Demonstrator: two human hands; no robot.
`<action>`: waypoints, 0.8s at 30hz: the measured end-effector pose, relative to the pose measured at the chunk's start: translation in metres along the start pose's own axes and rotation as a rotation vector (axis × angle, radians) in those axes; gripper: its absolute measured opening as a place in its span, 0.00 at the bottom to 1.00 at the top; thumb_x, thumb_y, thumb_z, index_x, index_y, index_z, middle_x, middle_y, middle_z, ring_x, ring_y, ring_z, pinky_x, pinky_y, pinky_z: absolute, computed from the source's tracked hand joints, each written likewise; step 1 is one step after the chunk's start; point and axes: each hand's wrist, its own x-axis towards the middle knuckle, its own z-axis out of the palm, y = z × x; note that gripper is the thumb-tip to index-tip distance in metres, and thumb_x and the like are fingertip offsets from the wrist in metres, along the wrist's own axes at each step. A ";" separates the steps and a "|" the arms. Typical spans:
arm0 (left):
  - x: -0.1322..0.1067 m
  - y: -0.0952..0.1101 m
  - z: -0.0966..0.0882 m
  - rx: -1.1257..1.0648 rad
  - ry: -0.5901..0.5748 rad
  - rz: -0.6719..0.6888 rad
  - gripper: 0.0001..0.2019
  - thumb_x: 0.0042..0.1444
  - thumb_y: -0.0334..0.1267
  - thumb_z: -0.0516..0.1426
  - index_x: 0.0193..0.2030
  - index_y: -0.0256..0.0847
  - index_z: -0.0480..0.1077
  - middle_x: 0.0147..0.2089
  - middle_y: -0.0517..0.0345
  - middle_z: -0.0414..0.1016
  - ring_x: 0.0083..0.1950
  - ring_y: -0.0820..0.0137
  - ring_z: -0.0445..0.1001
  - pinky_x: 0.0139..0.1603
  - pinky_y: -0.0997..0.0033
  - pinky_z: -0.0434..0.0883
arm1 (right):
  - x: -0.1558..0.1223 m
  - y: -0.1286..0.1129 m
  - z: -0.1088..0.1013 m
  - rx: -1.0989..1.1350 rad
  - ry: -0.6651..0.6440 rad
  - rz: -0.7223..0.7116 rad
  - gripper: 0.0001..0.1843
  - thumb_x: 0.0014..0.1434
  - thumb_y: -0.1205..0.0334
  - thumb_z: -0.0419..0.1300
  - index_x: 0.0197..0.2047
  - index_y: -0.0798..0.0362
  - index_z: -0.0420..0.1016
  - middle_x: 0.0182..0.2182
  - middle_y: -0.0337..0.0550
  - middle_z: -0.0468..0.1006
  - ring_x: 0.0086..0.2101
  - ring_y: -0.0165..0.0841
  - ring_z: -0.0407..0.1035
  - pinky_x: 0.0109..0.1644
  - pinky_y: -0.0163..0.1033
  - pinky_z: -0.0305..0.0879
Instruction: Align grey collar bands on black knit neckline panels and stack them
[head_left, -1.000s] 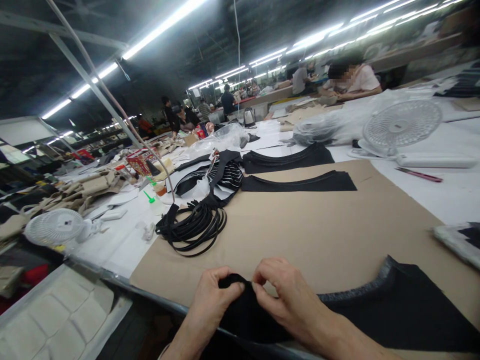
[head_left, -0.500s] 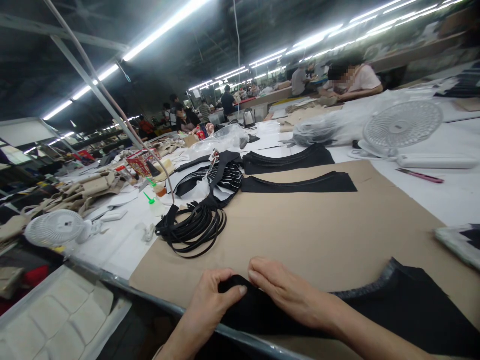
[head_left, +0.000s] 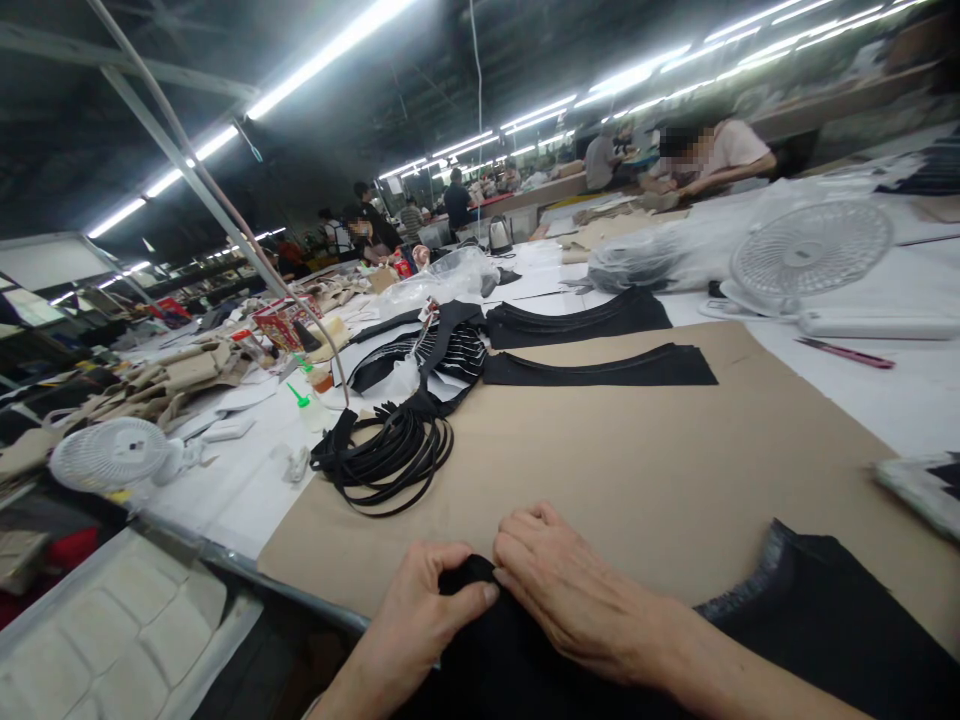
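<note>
A large black fabric piece (head_left: 847, 620) lies along the front of the table, its curved inner edge showing a greyish strip. Its near part hangs toward me over the table edge. My left hand (head_left: 431, 615) pinches the left end of this fabric between thumb and fingers. Close beside it, my right hand (head_left: 559, 570) is closed on the fabric's edge, fingers bent and pressed together; its fingertips are partly hidden. Beyond my hands a coil of thin black straps (head_left: 390, 460) rests on brown paper (head_left: 600, 450), with two stacks of curved black pieces (head_left: 600, 366) farther back.
White fans stand at the left (head_left: 112, 455) and right (head_left: 814, 250). Pink-handled snips (head_left: 847, 352) lie by the right fan. A bottle with a green nozzle (head_left: 304, 405) stands near the coil. A tray of pale padded pieces (head_left: 112, 640) sits lower left. People work farther back.
My right hand has shifted slightly, with its knuckles raised and its fingers more bent. More of the black fabric now shows below my hands, covering the table edge there. My left hand keeps its pinch.
</note>
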 end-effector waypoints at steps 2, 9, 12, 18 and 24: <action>0.000 0.002 0.000 0.003 -0.005 0.010 0.11 0.49 0.43 0.60 0.29 0.35 0.76 0.24 0.62 0.66 0.29 0.73 0.62 0.31 0.76 0.60 | -0.001 -0.001 -0.002 0.019 0.001 0.010 0.08 0.68 0.65 0.45 0.36 0.52 0.60 0.36 0.41 0.69 0.36 0.33 0.61 0.51 0.46 0.56; -0.002 0.008 -0.001 -0.130 -0.066 -0.079 0.12 0.48 0.43 0.61 0.27 0.34 0.72 0.24 0.62 0.64 0.27 0.75 0.59 0.28 0.75 0.57 | -0.009 0.006 -0.006 0.374 -0.041 0.070 0.17 0.71 0.56 0.35 0.47 0.49 0.62 0.46 0.45 0.70 0.47 0.33 0.63 0.58 0.42 0.56; -0.001 0.008 0.000 -0.150 -0.061 -0.095 0.12 0.47 0.43 0.61 0.28 0.34 0.72 0.24 0.62 0.65 0.27 0.75 0.59 0.28 0.75 0.57 | -0.009 0.008 -0.005 0.396 -0.030 0.110 0.17 0.71 0.55 0.36 0.46 0.49 0.63 0.44 0.44 0.70 0.46 0.33 0.64 0.58 0.42 0.56; 0.001 0.004 0.004 -0.176 -0.053 -0.092 0.12 0.46 0.43 0.63 0.27 0.33 0.73 0.23 0.62 0.63 0.26 0.76 0.57 0.26 0.76 0.55 | -0.001 0.000 -0.001 0.084 0.036 0.023 0.12 0.69 0.62 0.42 0.34 0.51 0.61 0.34 0.41 0.69 0.36 0.34 0.61 0.51 0.47 0.57; 0.004 -0.001 0.001 -0.330 -0.008 -0.151 0.15 0.44 0.45 0.66 0.29 0.33 0.74 0.25 0.61 0.69 0.27 0.76 0.62 0.29 0.76 0.58 | -0.001 0.009 -0.001 0.380 0.057 0.100 0.19 0.71 0.56 0.36 0.37 0.51 0.64 0.35 0.41 0.70 0.37 0.33 0.63 0.48 0.41 0.61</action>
